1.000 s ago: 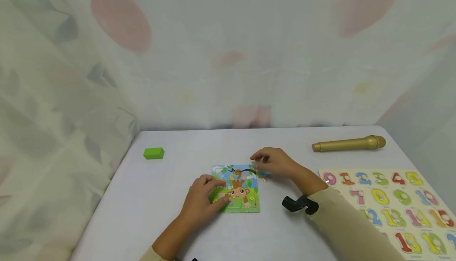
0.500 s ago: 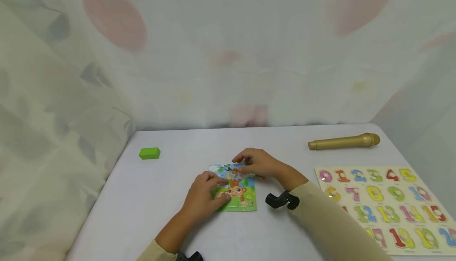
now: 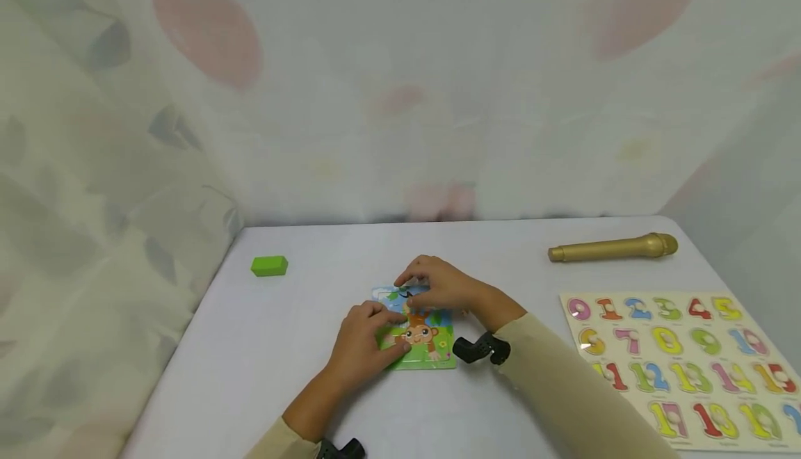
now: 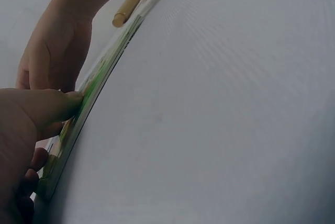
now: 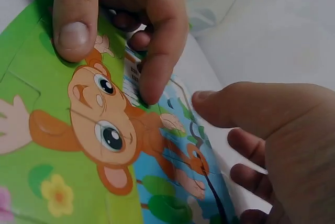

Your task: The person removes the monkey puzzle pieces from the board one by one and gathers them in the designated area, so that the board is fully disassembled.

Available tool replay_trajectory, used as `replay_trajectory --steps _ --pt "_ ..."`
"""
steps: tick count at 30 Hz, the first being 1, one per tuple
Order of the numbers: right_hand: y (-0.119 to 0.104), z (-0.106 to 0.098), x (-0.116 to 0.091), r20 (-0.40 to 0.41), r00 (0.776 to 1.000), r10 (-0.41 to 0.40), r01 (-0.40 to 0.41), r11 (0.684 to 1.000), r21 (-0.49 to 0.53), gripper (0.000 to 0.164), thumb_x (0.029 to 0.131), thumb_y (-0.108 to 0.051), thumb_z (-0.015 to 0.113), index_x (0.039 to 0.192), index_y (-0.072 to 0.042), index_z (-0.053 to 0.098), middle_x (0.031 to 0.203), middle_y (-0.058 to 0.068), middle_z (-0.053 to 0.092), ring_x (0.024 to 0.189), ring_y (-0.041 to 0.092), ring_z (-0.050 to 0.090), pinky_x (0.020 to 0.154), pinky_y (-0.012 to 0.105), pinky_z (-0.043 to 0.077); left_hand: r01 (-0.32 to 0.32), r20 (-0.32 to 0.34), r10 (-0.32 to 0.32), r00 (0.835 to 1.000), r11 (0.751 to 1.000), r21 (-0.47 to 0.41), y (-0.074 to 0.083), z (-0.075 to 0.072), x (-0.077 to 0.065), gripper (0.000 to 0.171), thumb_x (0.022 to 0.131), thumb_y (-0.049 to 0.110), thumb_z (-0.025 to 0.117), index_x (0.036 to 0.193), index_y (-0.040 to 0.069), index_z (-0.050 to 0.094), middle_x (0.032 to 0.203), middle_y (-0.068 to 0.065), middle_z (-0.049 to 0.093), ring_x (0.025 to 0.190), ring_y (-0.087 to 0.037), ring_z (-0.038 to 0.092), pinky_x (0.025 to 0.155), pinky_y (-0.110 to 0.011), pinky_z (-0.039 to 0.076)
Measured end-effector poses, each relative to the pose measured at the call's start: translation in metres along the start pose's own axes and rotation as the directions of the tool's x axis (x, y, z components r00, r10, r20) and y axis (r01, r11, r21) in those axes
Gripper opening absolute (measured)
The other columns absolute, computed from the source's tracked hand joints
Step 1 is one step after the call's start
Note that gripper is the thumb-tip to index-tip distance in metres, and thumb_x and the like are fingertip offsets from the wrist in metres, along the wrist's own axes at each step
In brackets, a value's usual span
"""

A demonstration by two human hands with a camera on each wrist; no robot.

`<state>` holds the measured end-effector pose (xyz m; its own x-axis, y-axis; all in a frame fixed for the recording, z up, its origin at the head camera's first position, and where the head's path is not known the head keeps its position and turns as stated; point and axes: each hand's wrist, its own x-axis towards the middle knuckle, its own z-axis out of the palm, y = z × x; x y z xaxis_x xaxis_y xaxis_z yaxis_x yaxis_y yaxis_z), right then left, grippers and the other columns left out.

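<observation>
A square jigsaw puzzle (image 3: 446, 355) with a hanging monkey picture lies on the white table. From the left, my left hand (image 3: 359, 344) rests its thumb and index finger on the picture; in the right wrist view both tips touch the monkey side of the puzzle (image 5: 172, 198). My right hand (image 3: 441, 286) reaches over the puzzle's top part, thumb near the branch and index finger at the far edge. No piece shows between its fingers. In the right wrist view the right thumb (image 5: 230, 103) is by the puzzle's edge, the other fingers bent behind it.
A gold toy microphone (image 3: 613, 247) lies at the back right. In front of it is a number board (image 3: 651, 327) with coloured numerals. A green block (image 3: 269, 266) sits at the back left. Patterned cloth (image 3: 350, 97) hangs behind the table (image 3: 250, 375).
My right hand has moved left from the puzzle's top right corner over its top part. The left hand stays on the picture. The view has shifted slightly.
</observation>
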<state>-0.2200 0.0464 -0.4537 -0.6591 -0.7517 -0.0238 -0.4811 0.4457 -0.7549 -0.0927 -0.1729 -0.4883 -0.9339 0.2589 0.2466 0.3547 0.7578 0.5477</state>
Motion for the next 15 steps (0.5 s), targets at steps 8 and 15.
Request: replay_trajectory --steps 8,15 --pt "0.0012 0.0075 0.0024 0.022 0.999 0.026 -0.023 0.995 -0.101 0.038 0.090 -0.018 0.078 0.126 -0.029 0.079 0.132 -0.004 0.061 0.126 0.021 0.051 0.105 0.048 0.043 0.006 0.006 -0.006 1.000 1.000 -0.006 0.0013 0.0010 -0.0012 0.036 0.085 0.034 0.091 0.118 0.024 0.080 0.117 0.002 0.062 0.105 -0.020 0.054 0.090 -0.045 0.046" --pt "-0.0019 0.0089 0.0020 0.066 0.997 0.042 -0.031 0.988 -0.154 0.042 0.090 -0.014 0.074 0.127 -0.033 0.078 0.134 -0.002 0.057 0.124 0.022 0.049 0.100 0.048 0.042 0.016 0.002 -0.016 1.000 1.000 -0.005 0.0026 -0.0011 -0.0047 0.035 0.085 0.035 0.091 0.117 0.025 0.081 0.116 0.002 0.063 0.105 -0.020 0.054 0.090 -0.045 0.047"
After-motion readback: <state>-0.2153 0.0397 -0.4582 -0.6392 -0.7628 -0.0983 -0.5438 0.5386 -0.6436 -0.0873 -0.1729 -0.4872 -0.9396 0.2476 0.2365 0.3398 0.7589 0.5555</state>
